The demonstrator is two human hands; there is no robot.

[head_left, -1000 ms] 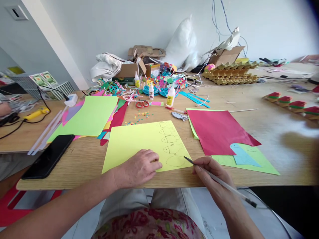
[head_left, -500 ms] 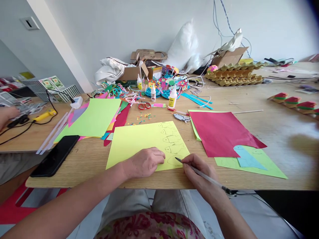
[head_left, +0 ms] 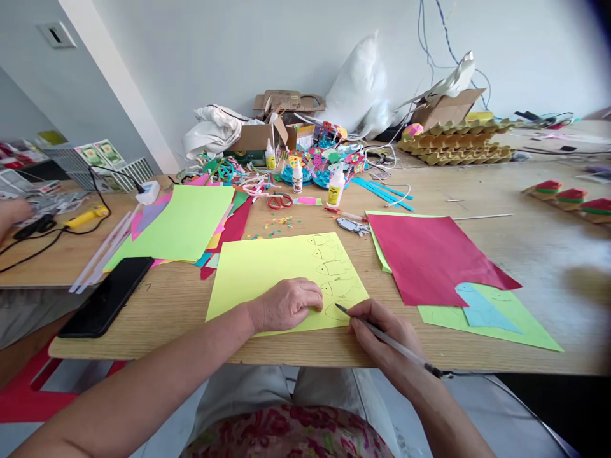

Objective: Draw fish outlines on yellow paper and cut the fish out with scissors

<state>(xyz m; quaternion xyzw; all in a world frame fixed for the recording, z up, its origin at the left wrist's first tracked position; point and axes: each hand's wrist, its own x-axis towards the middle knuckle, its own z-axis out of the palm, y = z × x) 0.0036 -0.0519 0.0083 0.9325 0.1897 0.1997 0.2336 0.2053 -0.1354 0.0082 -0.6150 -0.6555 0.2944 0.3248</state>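
A yellow sheet [head_left: 267,267] lies at the near edge of the wooden table [head_left: 501,248], with a column of fish outlines drawn down its right side. My left hand [head_left: 289,304] rests on the sheet's lower part, fingers curled and pressing the paper flat, holding nothing. My right hand [head_left: 386,337] grips a thin pen [head_left: 382,337] in a writing pinch. The pen tip touches the sheet at the lowest fish outline, just right of my left fingers.
A dark red sheet [head_left: 429,254] lies right of the yellow one over green paper with a blue cut-out [head_left: 482,308]. A black phone [head_left: 107,296], a light green sheet [head_left: 181,222], red scissors [head_left: 279,201], glue bottles [head_left: 335,187] and cardboard clutter fill the rest. Another person's hand [head_left: 12,213] shows far left.
My right hand moved left and brought the pen tip from off the sheet's right edge onto the lowest fish outline. My left hand stayed pressed on the paper.
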